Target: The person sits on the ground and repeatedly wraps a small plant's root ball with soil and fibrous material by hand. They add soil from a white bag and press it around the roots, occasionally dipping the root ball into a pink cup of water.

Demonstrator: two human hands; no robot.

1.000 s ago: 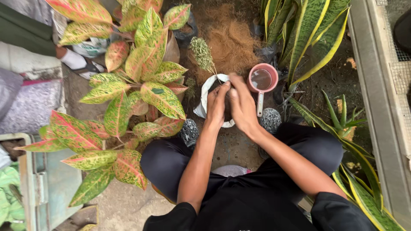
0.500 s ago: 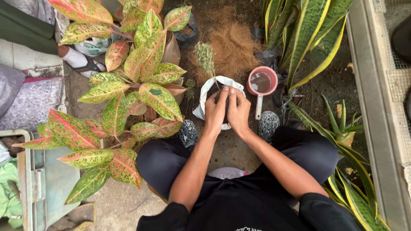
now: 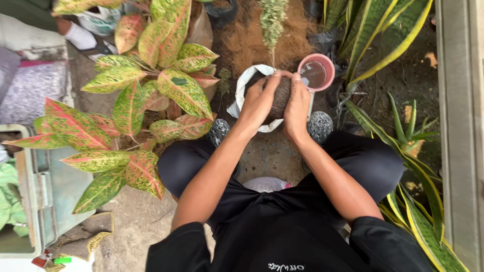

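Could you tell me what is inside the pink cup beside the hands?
The pink cup holds clear water, with the bottom visible through it. The right hand covers a bit of its near rim.

I see soft, even daylight with no hard shadows and no glare. Focus is sharp around the pink cup (image 3: pixel 316 72); its water shows a pale sheen. Below the cup, black clothing loses detail. Far left of it, edges bend slightly.

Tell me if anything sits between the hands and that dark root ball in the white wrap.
Nothing visible does. The left hand and right hand both press directly on the root ball; the pink cup stands off to the side.
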